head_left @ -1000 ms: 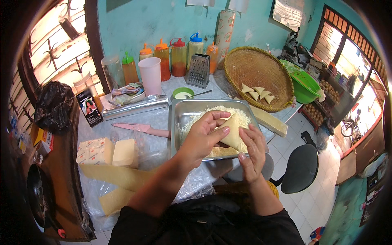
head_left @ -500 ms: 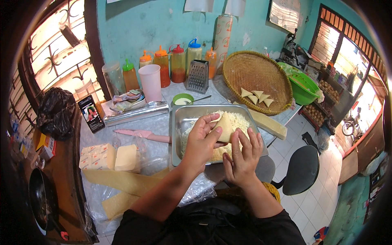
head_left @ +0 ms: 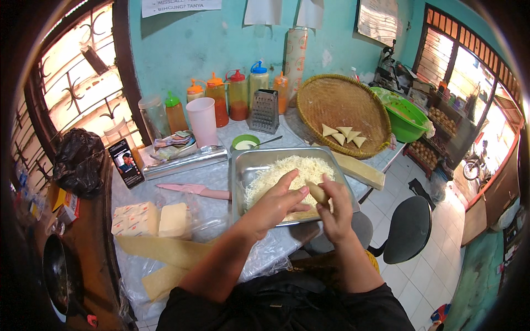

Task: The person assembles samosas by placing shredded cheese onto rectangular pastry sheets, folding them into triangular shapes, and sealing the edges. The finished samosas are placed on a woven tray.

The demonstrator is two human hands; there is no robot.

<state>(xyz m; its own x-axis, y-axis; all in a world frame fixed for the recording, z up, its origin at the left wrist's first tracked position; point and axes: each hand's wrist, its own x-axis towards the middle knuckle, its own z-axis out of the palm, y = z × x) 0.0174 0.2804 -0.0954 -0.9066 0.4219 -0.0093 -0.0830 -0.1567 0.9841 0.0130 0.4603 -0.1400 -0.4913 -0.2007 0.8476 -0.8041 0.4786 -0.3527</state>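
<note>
My right hand [head_left: 335, 208] pinches a small folded pastry [head_left: 318, 192], seen nearly edge-on over the metal tray. Beside it, my left hand [head_left: 276, 203] has its fingers stretched and apart, with nothing in it. Beneath both hands, the steel tray [head_left: 241, 164] holds a heap of grated cheese [head_left: 270, 175]. Several folded pastry triangles [head_left: 346, 132] lie on the round woven tray [head_left: 337, 96] at the back right. Pastry sheets [head_left: 160, 248] are spread near my left forearm. A stack of pastry strips [head_left: 361, 170] lies right of the steel tray.
Cheese blocks [head_left: 175, 219] and a pink knife [head_left: 193, 190] lie left. A green bowl of white paste [head_left: 243, 142], a box grater [head_left: 264, 112], a pink cup [head_left: 202, 120] and sauce bottles [head_left: 237, 99] stand behind. A phone [head_left: 126, 164] leans at the left; a black chair [head_left: 407, 229] stands right.
The folded pastry has passed from my left hand into my right and turned edge-on. My left hand has let go and opened. The view has shifted slightly.
</note>
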